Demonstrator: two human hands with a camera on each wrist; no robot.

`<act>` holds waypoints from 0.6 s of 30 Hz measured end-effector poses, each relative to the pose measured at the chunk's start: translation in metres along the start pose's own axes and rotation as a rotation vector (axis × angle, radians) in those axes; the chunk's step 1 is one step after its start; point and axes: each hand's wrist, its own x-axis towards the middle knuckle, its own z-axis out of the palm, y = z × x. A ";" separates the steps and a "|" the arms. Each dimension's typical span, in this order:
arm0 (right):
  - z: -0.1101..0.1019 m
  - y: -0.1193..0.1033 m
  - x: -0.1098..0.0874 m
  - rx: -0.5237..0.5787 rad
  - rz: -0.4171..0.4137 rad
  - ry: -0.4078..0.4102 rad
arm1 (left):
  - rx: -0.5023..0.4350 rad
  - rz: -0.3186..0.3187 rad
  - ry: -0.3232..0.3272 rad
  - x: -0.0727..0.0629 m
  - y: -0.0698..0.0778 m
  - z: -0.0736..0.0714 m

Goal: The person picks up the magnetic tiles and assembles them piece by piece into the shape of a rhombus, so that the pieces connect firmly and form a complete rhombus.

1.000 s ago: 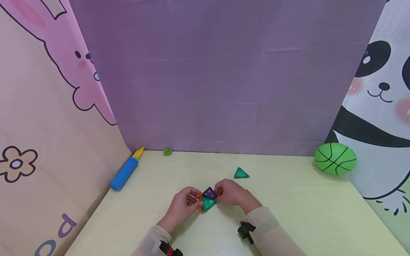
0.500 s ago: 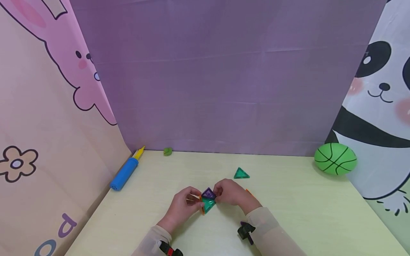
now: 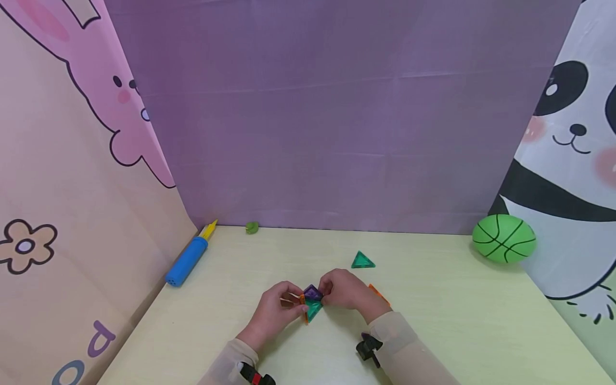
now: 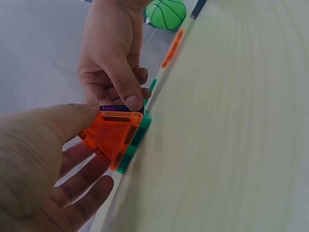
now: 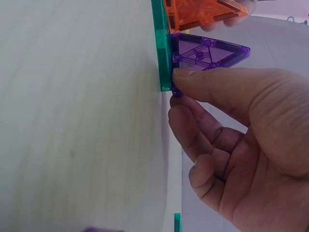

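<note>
A green triangular magnetic tile (image 3: 313,309) lies flat on the table between the hands. Along its left side stands an orange triangular tile (image 4: 111,137), pinched by my left hand (image 3: 273,314) between thumb and fingers. My right hand (image 3: 347,289) pinches a corner of a purple triangular tile (image 5: 210,52) with thumb and index finger. That purple tile is raised on edge at the green tile's far side, close beside the orange one. Its other right fingers are curled loosely below the tile in the right wrist view.
Beyond the right hand lies another green triangle tile (image 3: 362,260). An orange tile (image 3: 379,294) is partly hidden behind the right forearm. Farther out are a green ball (image 3: 503,239), a blue and yellow pump (image 3: 189,259) and a small green object (image 3: 252,228) by the purple backdrop.
My right hand and the purple tile have shifted slightly left, closer to the orange tile. More of the orange tile behind the right forearm shows. The left hand stays nearly still.
</note>
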 end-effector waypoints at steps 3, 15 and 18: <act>0.000 -0.001 0.000 0.002 0.001 0.000 | 0.005 0.005 0.001 0.000 0.001 0.000; -0.002 -0.004 -0.002 0.024 0.014 -0.011 | 0.044 0.023 0.015 0.000 0.001 0.001; -0.002 -0.004 -0.002 0.026 0.019 -0.014 | 0.054 0.020 0.017 0.000 0.001 0.002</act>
